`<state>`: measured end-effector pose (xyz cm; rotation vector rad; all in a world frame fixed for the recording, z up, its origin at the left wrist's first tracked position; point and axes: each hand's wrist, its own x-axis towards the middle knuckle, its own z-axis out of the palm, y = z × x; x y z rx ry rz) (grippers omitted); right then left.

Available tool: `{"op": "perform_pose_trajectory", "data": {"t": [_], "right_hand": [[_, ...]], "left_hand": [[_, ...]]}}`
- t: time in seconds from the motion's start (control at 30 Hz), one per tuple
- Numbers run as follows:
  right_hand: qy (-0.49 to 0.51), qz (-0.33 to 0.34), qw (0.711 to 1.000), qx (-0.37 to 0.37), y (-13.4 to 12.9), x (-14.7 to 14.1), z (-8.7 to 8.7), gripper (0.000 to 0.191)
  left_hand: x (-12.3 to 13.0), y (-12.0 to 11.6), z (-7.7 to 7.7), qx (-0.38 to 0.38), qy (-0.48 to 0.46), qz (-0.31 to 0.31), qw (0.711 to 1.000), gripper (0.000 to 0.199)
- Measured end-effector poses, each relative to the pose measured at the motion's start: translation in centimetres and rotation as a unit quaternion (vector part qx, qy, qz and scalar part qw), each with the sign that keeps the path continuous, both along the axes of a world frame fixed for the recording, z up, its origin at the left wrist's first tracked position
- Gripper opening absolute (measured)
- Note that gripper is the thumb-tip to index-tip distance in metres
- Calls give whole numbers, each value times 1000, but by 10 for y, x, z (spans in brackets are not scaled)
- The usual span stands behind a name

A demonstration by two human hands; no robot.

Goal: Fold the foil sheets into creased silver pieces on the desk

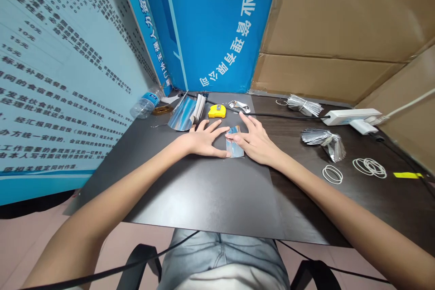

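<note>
A small shiny film piece (235,148), reflecting blue and silver, lies flat on the grey mat between my two hands. My left hand (205,141) rests palm down with its fingers spread, and its thumb touches the film's lower left corner. From the other side my right hand (257,141) reaches over the film, fingers stretched out and apart, with fingertips on its surface. Just beyond my left hand stands a curled mirror-like sheet (183,115). A yellow tape measure (216,111) sits in front of the fingertips.
A clear plastic bottle (147,104) and brown tape roll (162,110) lie at the back left. On the right are tied bundles of silver strips (305,105), white rings (369,167), a yellow strip (408,175) and a power strip (353,116). A black cable (282,115) crosses the back.
</note>
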<state>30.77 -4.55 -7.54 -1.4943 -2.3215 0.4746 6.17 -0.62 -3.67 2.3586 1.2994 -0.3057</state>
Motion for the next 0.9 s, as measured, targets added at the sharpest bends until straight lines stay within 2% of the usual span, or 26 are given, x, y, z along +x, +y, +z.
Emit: {"op": "perform_pose_trajectory", "data": {"t": [0.3,0.53,0.73,0.9], "right_hand": [[-50,-9,995,89,-4,-11,-4,62],[-63,-25,994,85,-2,-14,-2,66],[-71,-34,994,78,-1,-14,-2,68],[-85,-46,992,79,-1,-16,-3,71]], "left_hand": [[2,-1,-1,2,5,7,1000,120],[1,-2,-1,4,4,8,1000,118],[1,-4,1,6,-8,12,1000,137],[1,-4,-1,7,-5,9,1000,137]]}}
